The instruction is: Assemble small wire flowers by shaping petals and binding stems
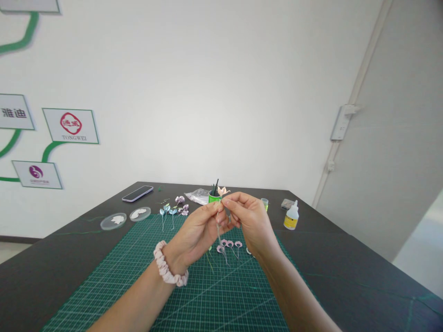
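A small peach-coloured handmade flower [223, 190] stands upright above my fingertips, its thin stem [218, 233] hanging down below them. My left hand [195, 230] pinches the stem just under the bloom and wears a pale scrunchie [164, 265] at the wrist. Close against it, my right hand [252, 219] is closed in a pinch at the top of the stem; what lies between its fingertips is too small to make out. Beneath the hands, several pink petal pieces [230, 244] on wires lie on the green cutting mat [221, 295].
Blue wired flowers [168, 210] and purple ones [183, 210] lie left of centre. Behind are a green pot [213, 198] with dark tools and a plastic bag [198, 196]. Two shallow dishes [106, 224] and a phone [137, 193] are left; a glue bottle [291, 216] stands right.
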`<act>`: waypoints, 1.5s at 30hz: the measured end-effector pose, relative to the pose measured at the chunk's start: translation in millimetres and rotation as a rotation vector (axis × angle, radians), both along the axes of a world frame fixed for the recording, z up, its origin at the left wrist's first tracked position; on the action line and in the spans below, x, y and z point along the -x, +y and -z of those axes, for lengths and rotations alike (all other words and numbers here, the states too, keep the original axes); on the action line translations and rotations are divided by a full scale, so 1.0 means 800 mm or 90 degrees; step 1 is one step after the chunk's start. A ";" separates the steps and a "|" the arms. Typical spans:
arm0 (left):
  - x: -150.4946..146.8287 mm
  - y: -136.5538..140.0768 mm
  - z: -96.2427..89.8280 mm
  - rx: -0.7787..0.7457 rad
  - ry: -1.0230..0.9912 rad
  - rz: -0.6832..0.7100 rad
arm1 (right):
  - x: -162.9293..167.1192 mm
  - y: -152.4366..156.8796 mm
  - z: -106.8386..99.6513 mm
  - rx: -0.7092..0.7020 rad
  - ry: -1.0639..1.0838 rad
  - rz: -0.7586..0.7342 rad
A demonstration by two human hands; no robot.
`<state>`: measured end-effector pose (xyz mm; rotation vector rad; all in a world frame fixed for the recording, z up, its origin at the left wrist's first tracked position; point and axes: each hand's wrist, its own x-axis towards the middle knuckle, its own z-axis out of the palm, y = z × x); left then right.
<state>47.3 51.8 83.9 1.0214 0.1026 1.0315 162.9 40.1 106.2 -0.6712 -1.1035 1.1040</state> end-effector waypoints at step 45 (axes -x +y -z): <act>0.012 0.000 0.002 0.114 0.081 0.085 | -0.010 0.002 0.006 -0.011 -0.087 -0.072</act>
